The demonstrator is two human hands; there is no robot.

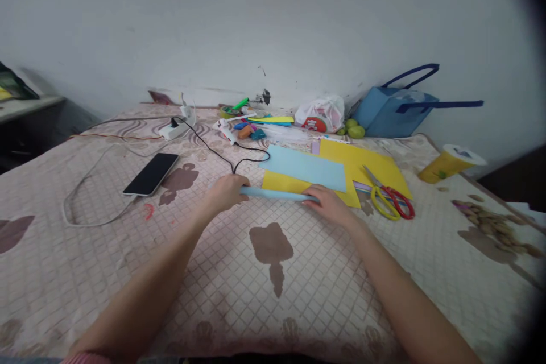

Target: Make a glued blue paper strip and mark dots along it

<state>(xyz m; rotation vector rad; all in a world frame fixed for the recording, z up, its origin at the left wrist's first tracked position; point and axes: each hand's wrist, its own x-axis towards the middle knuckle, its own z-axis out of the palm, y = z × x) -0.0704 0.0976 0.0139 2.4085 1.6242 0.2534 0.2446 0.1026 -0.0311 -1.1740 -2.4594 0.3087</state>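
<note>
A narrow light blue paper roll [275, 194] lies sideways between my hands, low over the patterned tablecloth. My left hand [227, 192] is closed around its left end, and my right hand [327, 203] grips the right end. Just behind the roll, a flat light blue sheet [305, 168] rests on yellow sheets [362, 156]. To the right of my right hand lie scissors [389, 196] with one yellow and one red handle, blades apart. Whether the roll touches the tablecloth, I cannot tell.
A phone [152, 174] on a white cable lies left, near a power strip [177, 128]. Behind stand a glue gun [224, 130], a white plastic bag [321, 114], green fruit [355, 129] and a blue bag [388, 114]. Rightward are a yellow cylinder [446, 166] and a peanut-like pile [495, 224].
</note>
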